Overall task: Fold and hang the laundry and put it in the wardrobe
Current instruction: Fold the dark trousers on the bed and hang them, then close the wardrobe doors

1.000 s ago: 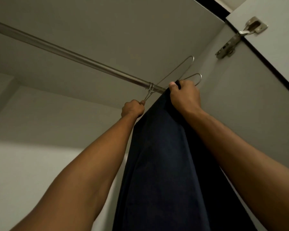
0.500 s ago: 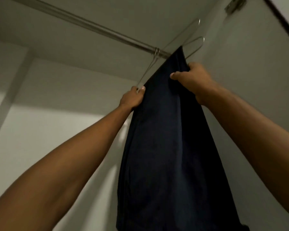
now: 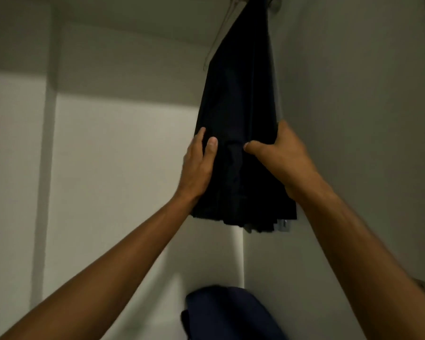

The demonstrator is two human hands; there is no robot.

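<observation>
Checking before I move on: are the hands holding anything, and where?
Right hand grips the hanging dark garment at its lower right side; left hand lies flat against its lower left.

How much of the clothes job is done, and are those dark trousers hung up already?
Looks done: the dark garment hangs from a wire hanger at the top of the wardrobe. In hand: the left hand lies flat against the cloth low down and the right hand grips it, probably straightening it. Left: a dark blue bundle lies below, whether folded I cannot tell.
</observation>
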